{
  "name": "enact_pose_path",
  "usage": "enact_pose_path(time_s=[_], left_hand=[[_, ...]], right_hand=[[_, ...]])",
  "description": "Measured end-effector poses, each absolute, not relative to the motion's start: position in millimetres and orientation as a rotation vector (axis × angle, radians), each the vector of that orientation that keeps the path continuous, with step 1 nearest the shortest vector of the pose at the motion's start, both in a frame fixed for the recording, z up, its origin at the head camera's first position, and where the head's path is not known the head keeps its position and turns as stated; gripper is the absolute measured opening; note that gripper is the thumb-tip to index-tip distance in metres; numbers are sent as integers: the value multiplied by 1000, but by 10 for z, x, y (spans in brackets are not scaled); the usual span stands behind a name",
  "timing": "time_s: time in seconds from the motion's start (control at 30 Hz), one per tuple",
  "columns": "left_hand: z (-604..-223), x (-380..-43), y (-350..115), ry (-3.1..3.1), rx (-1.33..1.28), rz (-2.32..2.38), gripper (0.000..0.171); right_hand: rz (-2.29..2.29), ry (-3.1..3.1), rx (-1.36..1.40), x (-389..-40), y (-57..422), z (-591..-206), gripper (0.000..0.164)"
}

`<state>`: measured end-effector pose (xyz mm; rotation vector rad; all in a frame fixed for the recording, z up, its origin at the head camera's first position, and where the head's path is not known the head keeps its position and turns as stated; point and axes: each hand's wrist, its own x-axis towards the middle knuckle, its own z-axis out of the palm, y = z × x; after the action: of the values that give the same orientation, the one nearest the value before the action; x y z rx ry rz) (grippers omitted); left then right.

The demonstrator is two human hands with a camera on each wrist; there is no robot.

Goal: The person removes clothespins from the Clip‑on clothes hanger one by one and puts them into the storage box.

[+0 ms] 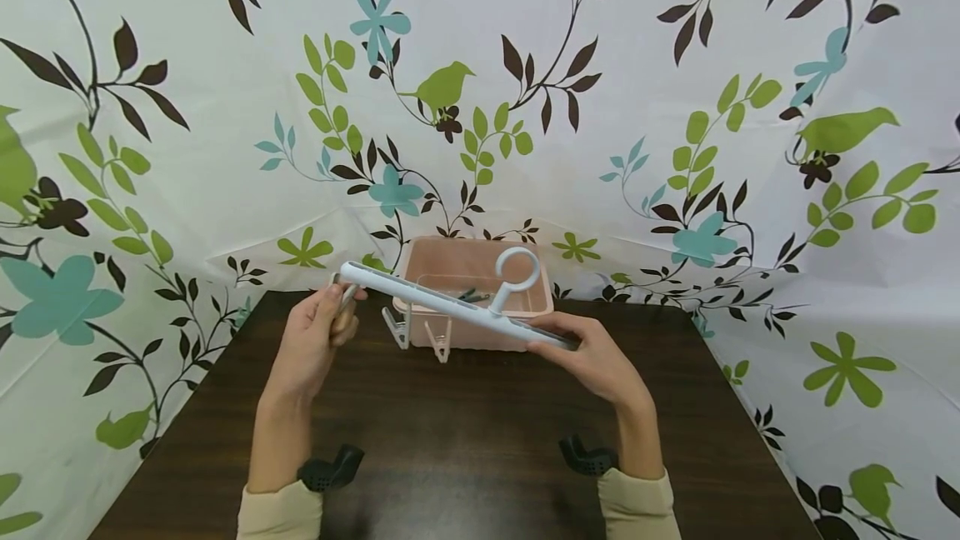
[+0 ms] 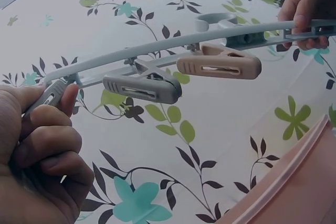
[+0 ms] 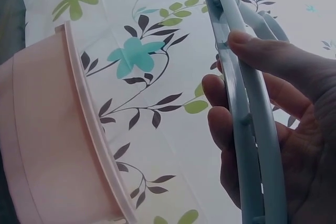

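A pale blue clip hanger point(image 1: 450, 304) with a round hook point(image 1: 519, 269) is held tilted in the air, its left end higher. My left hand point(image 1: 313, 332) pinches a grey clothespin point(image 2: 48, 98) at that end. Further along the bar hang a second grey clothespin point(image 2: 142, 87) and a beige clothespin point(image 2: 219, 67), both with nothing in them. My right hand point(image 1: 592, 355) grips the bar near its right end, thumb on one side and fingers on the other, as the right wrist view shows.
Behind the hanger, a pink plastic basin point(image 1: 420, 250) stands at the back of the dark wooden table point(image 1: 450, 440). Small dark things point(image 1: 472, 296) lie in it, too small to tell. A patterned cloth point(image 1: 480, 148) hangs behind the table and along its sides.
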<state>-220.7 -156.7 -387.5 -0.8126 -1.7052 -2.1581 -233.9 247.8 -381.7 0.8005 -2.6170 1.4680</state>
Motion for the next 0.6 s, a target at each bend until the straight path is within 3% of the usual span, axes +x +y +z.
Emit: enact_pose_path(time_s=[0.23,0.6], left_hand=[[-3879,-2206,-1563,-1788,-745,-2084,33],[-3831,-2184,-1394,-1986,-348,-1483,15]], right_hand=[[1470,-2638,781,-2319,2493,-3801,29],[1416,-2678,775,-2319,2529,-3806,34]])
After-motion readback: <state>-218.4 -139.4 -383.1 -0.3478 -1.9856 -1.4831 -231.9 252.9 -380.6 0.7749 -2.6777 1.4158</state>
